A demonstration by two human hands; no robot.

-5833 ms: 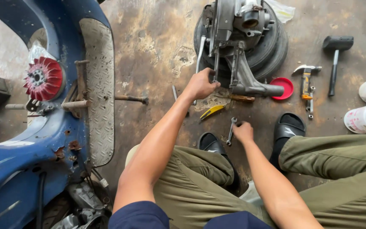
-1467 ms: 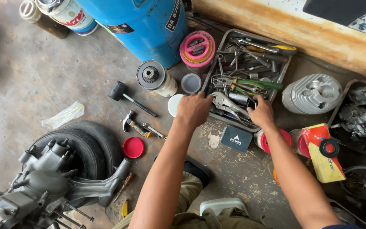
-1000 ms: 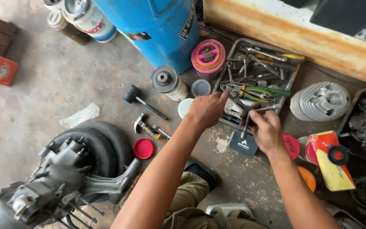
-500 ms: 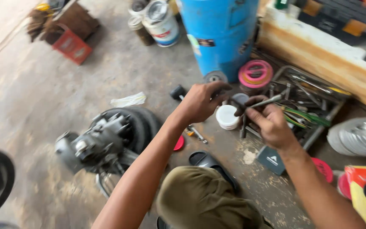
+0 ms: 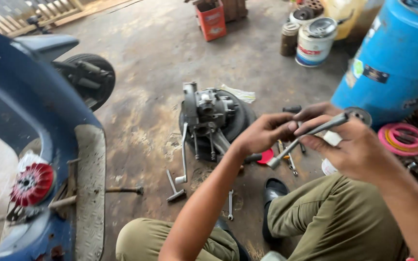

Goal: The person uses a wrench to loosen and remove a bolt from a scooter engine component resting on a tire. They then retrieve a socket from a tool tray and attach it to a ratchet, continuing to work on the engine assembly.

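My right hand [image 5: 351, 147] grips a long grey metal socket wrench [image 5: 310, 135] that points down to the left. My left hand [image 5: 262, 133] pinches the same tool near its upper end, fingertips meeting those of the right hand. Both hands are raised in front of me, above my knees. Below and behind them a scooter engine [image 5: 206, 113] lies on a black tyre [image 5: 240, 118] on the concrete floor.
A blue scooter body [image 5: 30, 145] with a red fan wheel [image 5: 32, 182] fills the left. A blue barrel [image 5: 397, 63] stands at the right, paint cans [image 5: 315, 41] behind it. A T-handle tool [image 5: 174, 186], a spanner [image 5: 230, 205] and a red lid [image 5: 266, 157] lie on the floor.
I have turned left, away from the tool tray, toward the engine and scooter. My right hand has carried the wrench out of the tray, and my left hand has joined it on the tool.
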